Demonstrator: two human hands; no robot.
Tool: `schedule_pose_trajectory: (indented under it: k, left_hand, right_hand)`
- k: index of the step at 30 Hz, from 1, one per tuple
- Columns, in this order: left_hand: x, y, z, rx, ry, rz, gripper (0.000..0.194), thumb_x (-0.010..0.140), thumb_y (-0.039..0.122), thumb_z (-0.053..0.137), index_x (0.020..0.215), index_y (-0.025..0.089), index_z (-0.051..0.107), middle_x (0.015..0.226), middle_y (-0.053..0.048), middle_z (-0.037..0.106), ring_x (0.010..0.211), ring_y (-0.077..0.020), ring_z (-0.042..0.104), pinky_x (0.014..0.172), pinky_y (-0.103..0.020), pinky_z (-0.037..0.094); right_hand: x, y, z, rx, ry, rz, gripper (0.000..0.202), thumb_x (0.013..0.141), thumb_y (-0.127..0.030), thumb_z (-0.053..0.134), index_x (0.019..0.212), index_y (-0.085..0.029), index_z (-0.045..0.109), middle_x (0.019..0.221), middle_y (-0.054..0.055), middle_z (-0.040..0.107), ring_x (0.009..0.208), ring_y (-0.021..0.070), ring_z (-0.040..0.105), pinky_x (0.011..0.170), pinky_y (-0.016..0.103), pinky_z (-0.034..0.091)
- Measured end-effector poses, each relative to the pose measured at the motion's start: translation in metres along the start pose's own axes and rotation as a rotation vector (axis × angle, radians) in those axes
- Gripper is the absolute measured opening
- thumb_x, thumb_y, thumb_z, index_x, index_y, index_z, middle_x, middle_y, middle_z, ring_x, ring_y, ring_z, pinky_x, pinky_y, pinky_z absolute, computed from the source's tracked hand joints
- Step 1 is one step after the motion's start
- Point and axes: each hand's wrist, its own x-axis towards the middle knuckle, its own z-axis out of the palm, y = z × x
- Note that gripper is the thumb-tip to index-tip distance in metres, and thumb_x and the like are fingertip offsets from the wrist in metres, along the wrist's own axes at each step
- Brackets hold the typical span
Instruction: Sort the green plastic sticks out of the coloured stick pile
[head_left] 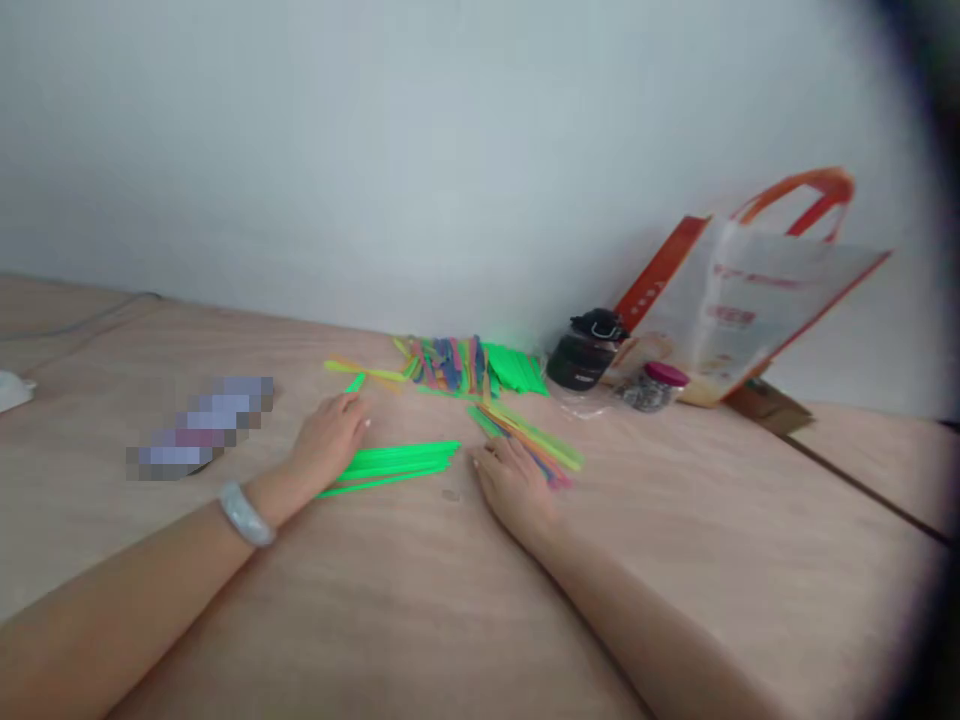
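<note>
My left hand (332,438) is at the left end of a loose bundle of long green plastic strips (409,459) lying on the table. Its fingers are curled, and the tip of a green strip (356,382) pokes out past them. My right hand (519,492) rests palm down, its fingers stretched against a small fan of yellow, orange, blue and pink strips (551,447). Between the hands the right ends of the green bundle show. Farther back lies a pile of multicoloured strips (450,364), with a stack of green ones (517,368) beside it.
At the back right stand a black-lidded bottle (581,352), a jar with a magenta lid (654,387) and a bag with orange handles (739,300). A blurred-out flat object (202,428) lies at left. A wall (375,180) closes the table's far side.
</note>
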Motion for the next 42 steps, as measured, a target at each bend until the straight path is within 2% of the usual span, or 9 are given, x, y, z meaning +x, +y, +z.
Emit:
schedule_pose_trajectory:
  k: [4,10,15,17,20,24,30,36,42]
  left_hand:
    - [0.01,-0.025,-0.005,0.136,-0.097,-0.131,0.031,0.089,0.02,0.042,0.116,0.013,0.055,0.11,-0.013,0.058,0.103,-0.0258,0.055,0.089,-0.037,0.044]
    - [0.012,-0.036,-0.008,0.121,-0.154,-0.173,0.03,0.089,0.018,0.038,0.11,0.013,0.058,0.1,-0.012,0.06,0.095,-0.0235,0.058,0.082,-0.033,0.045]
    - [0.014,-0.035,-0.01,0.057,-0.082,-0.191,0.029,0.087,0.017,0.037,0.099,0.015,0.064,0.093,-0.01,0.06,0.089,-0.022,0.058,0.079,-0.033,0.046]
    - [0.012,-0.029,-0.013,-0.03,0.018,-0.159,0.029,0.087,0.017,0.037,0.102,0.016,0.063,0.097,-0.009,0.059,0.089,-0.0204,0.057,0.079,-0.032,0.046]
    - [0.004,-0.008,-0.017,-0.211,0.11,0.023,0.028,0.089,0.019,0.038,0.106,0.016,0.059,0.099,-0.007,0.057,0.089,-0.0179,0.056,0.081,-0.03,0.047]
    - [-0.017,0.032,-0.024,-0.309,0.032,0.326,0.026,0.09,0.018,0.037,0.108,0.017,0.057,0.1,-0.007,0.058,0.094,-0.019,0.054,0.085,-0.033,0.046]
    - [-0.043,0.068,-0.024,-0.269,-0.081,0.379,0.024,0.093,0.022,0.036,0.107,0.021,0.056,0.099,-0.005,0.059,0.092,-0.0187,0.056,0.081,-0.033,0.048]
    - [-0.049,0.074,-0.021,-0.287,-0.094,0.385,0.027,0.095,0.026,0.034,0.114,0.022,0.053,0.104,-0.005,0.061,0.094,-0.0188,0.057,0.084,-0.034,0.048]
    - [-0.046,0.076,-0.024,-0.263,-0.088,0.354,0.026,0.094,0.026,0.034,0.099,0.019,0.059,0.095,-0.005,0.063,0.09,-0.0189,0.058,0.08,-0.033,0.049]
  right_hand:
    - [0.001,-0.009,-0.002,0.072,0.016,-0.051,0.023,0.089,-0.017,0.043,0.093,-0.019,0.066,0.086,0.008,0.062,0.085,0.0185,0.054,0.077,0.029,0.043]
    - [0.0,-0.009,-0.005,0.134,0.041,-0.052,0.025,0.089,-0.017,0.042,0.091,-0.019,0.067,0.085,0.008,0.063,0.084,0.0185,0.056,0.076,0.029,0.045]
    - [0.0,-0.008,-0.007,0.324,0.068,0.008,0.027,0.09,-0.022,0.04,0.091,-0.02,0.067,0.089,0.009,0.064,0.087,0.0189,0.057,0.08,0.031,0.046]
    - [0.001,-0.007,-0.008,0.488,0.124,0.098,0.029,0.091,-0.028,0.039,0.095,-0.019,0.067,0.092,0.009,0.065,0.089,0.0189,0.058,0.081,0.031,0.046]
    - [0.004,-0.006,-0.008,0.756,0.224,0.336,0.038,0.091,-0.041,0.038,0.099,-0.017,0.066,0.09,0.008,0.066,0.085,0.0193,0.059,0.077,0.032,0.046]
    - [0.006,-0.009,-0.009,1.114,0.171,0.566,0.051,0.086,-0.056,0.038,0.095,-0.014,0.066,0.075,0.006,0.064,0.067,0.0169,0.057,0.06,0.029,0.045]
    - [-0.001,-0.025,-0.014,1.281,0.012,0.502,0.039,0.081,-0.048,0.05,0.1,-0.018,0.065,0.068,0.001,0.059,0.056,0.0124,0.049,0.051,0.024,0.04]
    - [-0.005,-0.043,-0.025,1.29,-0.146,0.39,0.029,0.084,-0.038,0.048,0.098,-0.02,0.064,0.068,0.0,0.058,0.056,0.0116,0.049,0.052,0.023,0.041]
    - [-0.003,-0.049,-0.031,1.289,-0.195,0.342,0.025,0.085,-0.035,0.047,0.094,-0.02,0.064,0.062,-0.003,0.052,0.051,0.0095,0.045,0.049,0.021,0.037]
